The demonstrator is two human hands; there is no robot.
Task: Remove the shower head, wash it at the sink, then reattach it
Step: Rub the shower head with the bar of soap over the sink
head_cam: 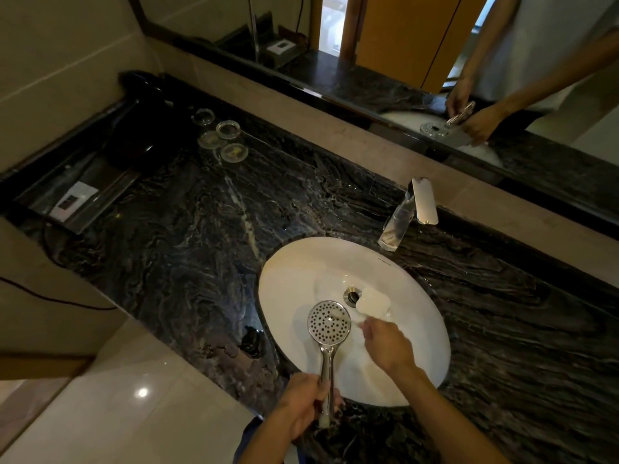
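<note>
A chrome shower head (329,322) with a round perforated face is held over the white oval sink (294,262), face up. My left hand (306,405) grips its handle near the front rim. My right hand (385,344) pinches the lower edge of a white rectangular pad or soap bar (372,301), just right of the shower head's face and beside the drain (352,295). The pad and the shower head are a little apart. No water is visibly running from the faucet (407,212).
The sink is set in a dark marbled counter (201,229). Several glass dishes (221,135) and a black appliance (140,128) stand at the back left. A small dark object (251,341) lies left of the basin. A mirror (435,61) runs along the back wall.
</note>
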